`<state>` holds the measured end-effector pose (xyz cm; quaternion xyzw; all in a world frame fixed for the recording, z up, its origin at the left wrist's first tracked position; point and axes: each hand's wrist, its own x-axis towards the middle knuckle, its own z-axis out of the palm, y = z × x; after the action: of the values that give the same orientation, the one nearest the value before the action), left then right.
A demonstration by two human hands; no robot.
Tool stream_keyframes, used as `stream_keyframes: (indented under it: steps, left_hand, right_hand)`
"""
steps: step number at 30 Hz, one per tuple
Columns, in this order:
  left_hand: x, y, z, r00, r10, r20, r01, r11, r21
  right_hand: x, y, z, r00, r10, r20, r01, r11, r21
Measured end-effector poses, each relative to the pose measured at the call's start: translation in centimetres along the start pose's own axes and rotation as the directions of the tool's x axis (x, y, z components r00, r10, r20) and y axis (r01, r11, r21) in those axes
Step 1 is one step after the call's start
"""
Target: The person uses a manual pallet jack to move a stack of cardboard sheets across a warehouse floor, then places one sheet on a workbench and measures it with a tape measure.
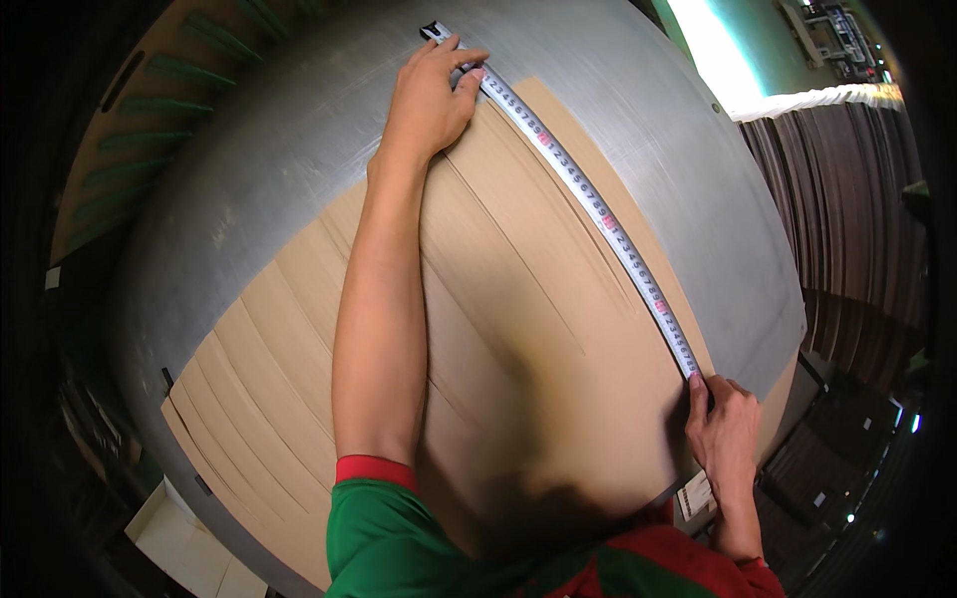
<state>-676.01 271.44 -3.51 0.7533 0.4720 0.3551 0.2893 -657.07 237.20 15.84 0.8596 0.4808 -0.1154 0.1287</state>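
A steel tape measure [576, 181] with a metal blade lies stretched across a large brown cardboard sheet [538, 289], near its right edge. My left hand [436, 90] reaches to the far edge of the sheet and pinches the blade close to its black-tipped end. At the near right corner my right hand [726, 424] grips the other end of the blade, thumb on top. The tape's case, if there, is hidden by that hand. Long slits or creases run along the sheet, and my shadow falls over its near middle.
Beneath the sheet is a grey metal tabletop [638, 110]. To the right stands a tall stack of brown boards [832, 199]. A brown panel with green strips [150, 130] is at the far left. White board pieces [184, 538] lie below the table's left edge.
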Motion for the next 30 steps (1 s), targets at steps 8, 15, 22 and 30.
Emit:
stream_keyframes:
  steps: [8,15,22,30]
  left_hand:
    - [-8.6,-8.0,6.5,0.991,0.125,-0.046,-0.119,0.985,0.126]
    - [-17.6,-15.8,14.0,0.975,0.197,-0.101,-0.181,0.972,0.151]
    - [-18.1,-16.3,14.8,0.974,0.182,-0.132,-0.168,0.979,0.114]
    - [-14.7,-13.1,15.1,0.981,0.134,-0.141,-0.102,0.972,0.212]
  right_hand:
    - [-3.0,1.9,22.2,0.991,0.057,-0.123,-0.049,0.996,0.070]
    - [-2.3,3.4,43.0,0.949,0.042,-0.311,0.007,0.988,0.155]
    - [-1.9,3.4,44.1,0.948,0.041,-0.316,0.011,0.987,0.161]
    - [0.6,6.0,38.3,0.998,0.035,0.048,-0.047,0.956,0.288]
